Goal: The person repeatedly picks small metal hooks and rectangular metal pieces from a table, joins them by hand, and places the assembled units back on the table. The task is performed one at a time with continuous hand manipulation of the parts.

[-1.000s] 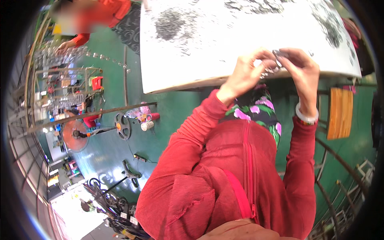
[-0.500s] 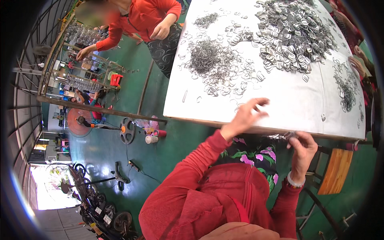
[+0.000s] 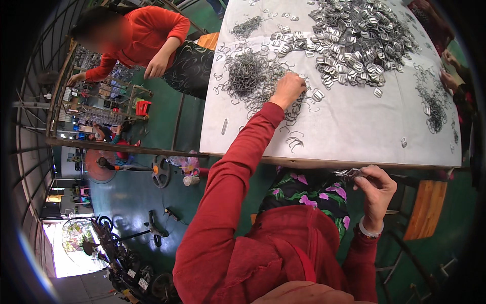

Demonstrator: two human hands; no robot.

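- Left hand (image 3: 289, 90): out over worktop (image 3: 349, 137), palm down, fingers curled, at the right side of the heap of wire pieces (image 3: 245, 76). Grip: cannot tell if it pinches anything; fingertips partly hidden.
- Right hand (image 3: 375, 190): just off the front edge of worktop, above the lap. Grip: thumb and fingers pinched on a small bunch of metal parts (image 3: 348, 174), which sticks out to the left; exact count unclear.
- Wire pieces: thin, dark, curved; dense in the middle, scattered around. A few loose wires (image 3: 294, 142) near the front edge.
- Large pile of metal buckles (image 3: 354, 40): far part of worktop, beyond the left hand and to its right. One single buckle (image 3: 404, 142) well apart, toward the front right.
- Straight metal strip (image 3: 224, 126): flat, near the left edge.
- Second wire heap (image 3: 435, 114): right side, near another person's hands (image 3: 449, 76), partly dark.
- Co-worker (image 3: 147, 35) in orange-red top: beyond the left edge, arms apart.
- Wooden stool (image 3: 426, 210): right of the right hand.
- Fan (image 3: 98, 165): left background.
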